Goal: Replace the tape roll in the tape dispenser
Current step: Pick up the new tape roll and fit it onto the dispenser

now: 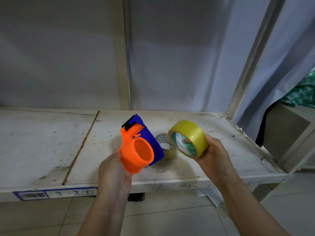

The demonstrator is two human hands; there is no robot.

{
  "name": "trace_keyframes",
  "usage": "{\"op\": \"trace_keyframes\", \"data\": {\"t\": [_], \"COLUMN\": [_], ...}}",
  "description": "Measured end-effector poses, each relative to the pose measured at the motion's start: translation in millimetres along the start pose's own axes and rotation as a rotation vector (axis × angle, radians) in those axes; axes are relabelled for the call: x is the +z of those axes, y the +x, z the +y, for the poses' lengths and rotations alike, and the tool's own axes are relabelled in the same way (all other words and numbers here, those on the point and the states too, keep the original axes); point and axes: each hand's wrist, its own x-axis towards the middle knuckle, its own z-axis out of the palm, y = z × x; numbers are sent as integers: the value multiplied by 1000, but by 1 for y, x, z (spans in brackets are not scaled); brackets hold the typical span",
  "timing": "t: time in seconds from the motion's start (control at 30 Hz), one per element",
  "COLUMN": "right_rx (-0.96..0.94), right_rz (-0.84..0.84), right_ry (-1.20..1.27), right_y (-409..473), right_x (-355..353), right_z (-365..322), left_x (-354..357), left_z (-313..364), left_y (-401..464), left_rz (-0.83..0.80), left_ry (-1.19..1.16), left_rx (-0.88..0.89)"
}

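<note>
My left hand (pixel 114 174) holds the orange and blue tape dispenser (pixel 136 150) above the shelf, its empty orange hub facing up and right. My right hand (pixel 214 155) grips a full yellowish tape roll (pixel 190 137) with a green-printed core, tilted, just right of the dispenser and apart from it. A nearly used-up tape roll (pixel 167 149) lies flat on the shelf behind, between the two, partly hidden by the dispenser's blue side.
The worn white shelf board (pixel 51 147) has a seam on the left and a label reading 3-2 on its front edge. White uprights (pixel 123 65) stand behind. Grey sheeting hangs at the back. Tiled floor lies below.
</note>
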Motion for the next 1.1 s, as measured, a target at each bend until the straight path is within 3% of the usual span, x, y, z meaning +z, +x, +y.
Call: {"op": "trace_keyframes", "data": {"t": [0.2,0.33,0.4,0.5,0.57,0.9,1.1], "right_rx": [59,93,93,75,57,-87,49], "right_rz": [-69,-141,-155,-188,-197,-121,-11], "right_ry": [118,26,-39,-86,-102,-456,-431], "right_y": [-3,-3,-3,-5,-6,-9,-10], "right_x": [5,12,14,19,20,29,36], "right_z": [2,5,7,6,5,-3,-5], "left_x": [2,11,15,18,17,12,11], "left_z": [3,8,6,4,4,-3,-2], "left_y": [-5,-22,-30,-36,-37,-22,-22], "left_rz": [68,-128,-173,-213,-279,-158,-163], "left_ry": [122,258,380,383,456,513,478], "left_rx": [185,229,271,313,429,693,576]}}
